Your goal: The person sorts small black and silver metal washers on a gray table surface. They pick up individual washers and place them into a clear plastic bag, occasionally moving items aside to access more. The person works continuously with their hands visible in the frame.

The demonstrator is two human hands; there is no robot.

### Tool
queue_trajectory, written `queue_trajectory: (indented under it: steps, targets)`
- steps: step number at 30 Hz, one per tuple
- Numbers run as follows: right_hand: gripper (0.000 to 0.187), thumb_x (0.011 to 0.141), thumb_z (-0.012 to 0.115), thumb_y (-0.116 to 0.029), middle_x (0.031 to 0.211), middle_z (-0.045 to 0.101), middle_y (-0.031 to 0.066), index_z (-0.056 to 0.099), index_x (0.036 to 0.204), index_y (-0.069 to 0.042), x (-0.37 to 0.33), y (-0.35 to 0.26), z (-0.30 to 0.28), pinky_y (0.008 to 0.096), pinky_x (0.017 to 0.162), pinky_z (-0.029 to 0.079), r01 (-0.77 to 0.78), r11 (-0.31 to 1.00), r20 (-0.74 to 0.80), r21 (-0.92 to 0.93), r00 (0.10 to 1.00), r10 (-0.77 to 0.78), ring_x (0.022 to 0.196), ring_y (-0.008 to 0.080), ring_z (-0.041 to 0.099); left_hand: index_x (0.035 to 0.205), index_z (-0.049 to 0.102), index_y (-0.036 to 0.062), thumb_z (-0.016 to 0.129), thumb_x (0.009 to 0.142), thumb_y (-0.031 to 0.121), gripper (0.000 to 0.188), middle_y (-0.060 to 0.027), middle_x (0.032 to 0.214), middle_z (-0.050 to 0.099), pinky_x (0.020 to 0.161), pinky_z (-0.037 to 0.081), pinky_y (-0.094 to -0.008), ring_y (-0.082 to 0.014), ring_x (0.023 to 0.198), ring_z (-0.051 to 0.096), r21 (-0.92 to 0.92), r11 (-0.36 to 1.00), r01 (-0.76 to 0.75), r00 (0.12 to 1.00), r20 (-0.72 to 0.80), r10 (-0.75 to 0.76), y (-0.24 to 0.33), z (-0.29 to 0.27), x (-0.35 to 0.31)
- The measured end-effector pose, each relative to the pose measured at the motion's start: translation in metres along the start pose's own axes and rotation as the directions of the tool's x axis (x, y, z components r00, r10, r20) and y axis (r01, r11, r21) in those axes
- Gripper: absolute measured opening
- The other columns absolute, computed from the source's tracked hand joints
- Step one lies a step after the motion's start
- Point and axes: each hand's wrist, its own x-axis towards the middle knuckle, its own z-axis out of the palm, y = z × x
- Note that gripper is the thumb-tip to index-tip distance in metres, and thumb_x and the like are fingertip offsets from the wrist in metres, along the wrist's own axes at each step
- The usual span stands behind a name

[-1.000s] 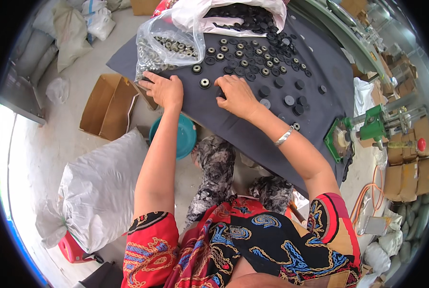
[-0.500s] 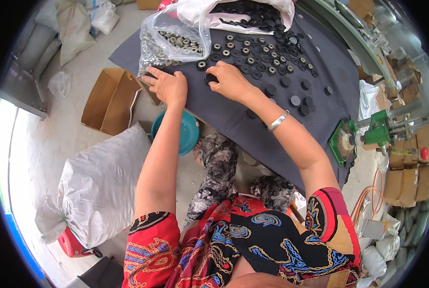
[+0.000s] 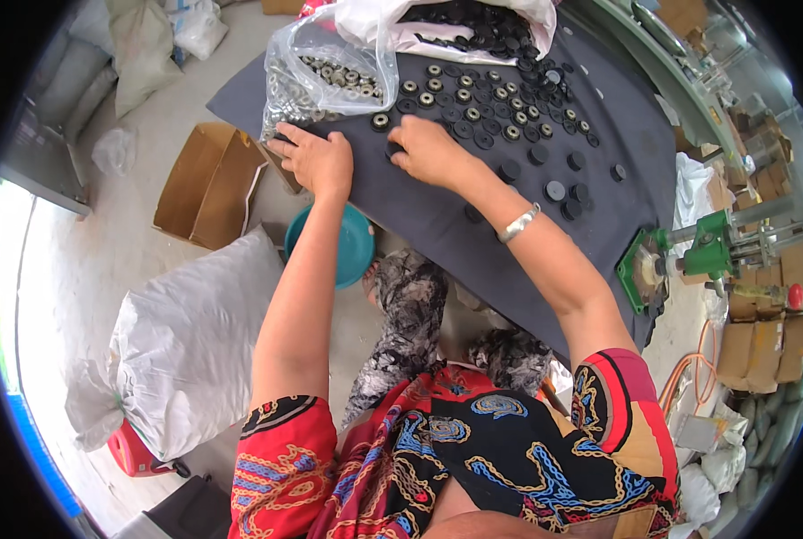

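My left hand (image 3: 319,163) lies at the left edge of the dark-covered table (image 3: 500,235), fingers stretched out beside a clear plastic bag (image 3: 280,85) of small metal rings. Something dark shows between those fingers, too hidden to name. In my right hand (image 3: 433,153) a black disc (image 3: 393,150) is pinched, mostly covered by the fingers. Beyond it spread several black discs, some with a metal ring (image 3: 381,120) set on top. Thicker black discs (image 3: 555,190) lie scattered to the right of my right hand.
A white sack (image 3: 401,40) of black parts lies at the table's far side. On the right edge stands a green hand press (image 3: 709,244) with a red knob. A teal basin (image 3: 352,247), a cardboard box (image 3: 206,184) and a big white sack (image 3: 190,337) sit on the floor at left.
Both hands stay almost where they were. My right hand's fingers have turned slightly around the black disc. The whole view has shifted a little.
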Motion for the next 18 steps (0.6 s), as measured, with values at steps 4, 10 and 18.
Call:
queue_trajectory:
  steps: [4,10,18]
  targets:
    - [0.025,0.078,0.067,-0.021,0.09,0.058,0.0201,0.063,0.086,0.003,-0.028,-0.01,-0.003,0.0438,0.079,0.049,-0.047,0.998,0.061,0.034,0.997,0.045,0.088,0.037,0.06,0.143,0.013,-0.0032,0.06,0.077,0.023,0.086,-0.0334,0.145,0.016,0.094,0.045,-0.0474,-0.0497,0.118,0.04,-0.011,1.0,0.002,1.0,-0.005,-0.003,0.001,0.0,-0.002]
    - [0.022,0.08,0.064,-0.019,0.093,0.059,0.0206,0.064,0.092,0.0,-0.018,-0.024,-0.02,0.0453,0.079,0.049,-0.048,0.996,0.04,-0.079,0.998,0.052,0.089,0.0364,0.06,0.144,0.014,-0.0025,0.06,0.077,0.025,0.086,-0.0327,0.145,0.017,0.097,0.042,-0.0477,-0.0497,0.121,0.038,-0.018,1.0,0.021,1.0,0.002,-0.021,-0.002,-0.001,-0.001]
    - [0.024,0.084,0.05,-0.01,0.097,0.062,0.0156,0.066,0.103,-0.01,0.031,0.002,0.013,0.0449,0.083,0.047,-0.063,0.978,-0.037,-0.199,0.998,0.057,0.097,0.0319,0.059,0.144,0.015,-0.0005,0.06,0.076,0.028,0.087,-0.0314,0.146,0.017,0.1,0.039,-0.0496,-0.0506,0.126,0.034,-0.06,0.998,0.027,0.999,0.025,-0.025,0.002,0.0,0.0]
